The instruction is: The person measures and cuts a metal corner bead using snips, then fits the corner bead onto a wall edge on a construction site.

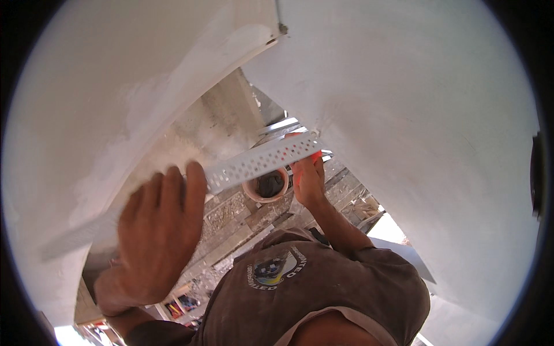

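A long white perforated corner bead [259, 161] runs slantwise across the middle of the view. My left hand [158, 236] is closed round it left of its middle, and the bead's left end reaches out blurred beyond my fingers. Past the bead's right end is my right hand [310, 181], with its fingers curled on a red-orange object [297, 173]. The bead covers much of that object, so its kind does not show. Right by the bead's tip runs the lower edge of a white plastered surface [415, 144].
Another white plastered surface [104, 86] curves along the left. Below stands a pinkish bucket [249, 191] with dark grey contents, above debris-strewn boards [231, 216]. Shiny metal profiles [283, 125] lie behind it. Tools [183, 304] are at lower left.
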`<state>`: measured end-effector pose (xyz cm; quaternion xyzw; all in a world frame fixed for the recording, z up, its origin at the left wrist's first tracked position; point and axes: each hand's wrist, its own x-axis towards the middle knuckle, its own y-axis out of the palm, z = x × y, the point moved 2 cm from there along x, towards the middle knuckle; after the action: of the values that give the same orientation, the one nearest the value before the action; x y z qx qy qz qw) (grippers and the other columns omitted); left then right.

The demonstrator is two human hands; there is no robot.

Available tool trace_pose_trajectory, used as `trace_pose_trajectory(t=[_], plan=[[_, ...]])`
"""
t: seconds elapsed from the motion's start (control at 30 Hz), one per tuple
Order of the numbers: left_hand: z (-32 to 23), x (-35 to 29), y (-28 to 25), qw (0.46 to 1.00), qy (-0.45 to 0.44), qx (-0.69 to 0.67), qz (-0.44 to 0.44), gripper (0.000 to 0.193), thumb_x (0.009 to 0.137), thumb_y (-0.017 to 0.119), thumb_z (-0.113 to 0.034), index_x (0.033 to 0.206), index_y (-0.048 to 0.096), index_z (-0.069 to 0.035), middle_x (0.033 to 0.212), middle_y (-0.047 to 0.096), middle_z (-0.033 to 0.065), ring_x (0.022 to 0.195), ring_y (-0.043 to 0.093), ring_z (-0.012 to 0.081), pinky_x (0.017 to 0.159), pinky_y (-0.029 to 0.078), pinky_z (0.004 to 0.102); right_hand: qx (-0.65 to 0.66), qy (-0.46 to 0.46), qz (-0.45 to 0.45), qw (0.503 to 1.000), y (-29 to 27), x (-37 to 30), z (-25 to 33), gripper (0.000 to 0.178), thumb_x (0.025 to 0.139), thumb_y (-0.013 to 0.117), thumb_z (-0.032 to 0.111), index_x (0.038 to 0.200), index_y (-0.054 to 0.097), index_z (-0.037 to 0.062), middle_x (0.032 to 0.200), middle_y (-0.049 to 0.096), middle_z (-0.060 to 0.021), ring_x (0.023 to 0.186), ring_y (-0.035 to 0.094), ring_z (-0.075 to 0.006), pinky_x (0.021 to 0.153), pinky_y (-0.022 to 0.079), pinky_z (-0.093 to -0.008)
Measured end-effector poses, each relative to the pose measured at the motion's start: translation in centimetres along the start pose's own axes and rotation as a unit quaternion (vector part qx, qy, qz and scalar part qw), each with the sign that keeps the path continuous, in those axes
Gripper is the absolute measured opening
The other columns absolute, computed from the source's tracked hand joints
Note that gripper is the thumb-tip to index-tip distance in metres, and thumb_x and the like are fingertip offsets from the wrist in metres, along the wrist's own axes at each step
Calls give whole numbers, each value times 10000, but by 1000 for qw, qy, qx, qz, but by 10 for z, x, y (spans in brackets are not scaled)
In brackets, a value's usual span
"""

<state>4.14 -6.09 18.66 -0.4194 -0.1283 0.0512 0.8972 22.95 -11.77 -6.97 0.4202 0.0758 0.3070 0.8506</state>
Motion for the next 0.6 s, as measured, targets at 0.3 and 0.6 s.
trace_pose_trajectory(t=[0.3, 0.6], plan=[[-73, -87, 198, 759, -314, -554, 134, 248, 950, 620, -174, 1142, 622, -18, 764, 650, 160, 676, 651, 291, 633, 502, 413, -50, 323, -3, 945, -44, -24, -108, 351, 1046, 503, 410, 1054, 616, 78, 921, 643, -62, 835, 621, -163, 737, 511, -330], [-148, -122, 261, 623, -346, -688, 136, 306, 892, 764, -218, 1097, 695, -2, 799, 704, 64, 657, 627, 126, 631, 519, 314, -57, 507, -33, 860, -33, -94, -163, 523, 998, 502, 603, 896, 604, 100, 786, 602, -32, 673, 597, -161, 565, 472, -311]])
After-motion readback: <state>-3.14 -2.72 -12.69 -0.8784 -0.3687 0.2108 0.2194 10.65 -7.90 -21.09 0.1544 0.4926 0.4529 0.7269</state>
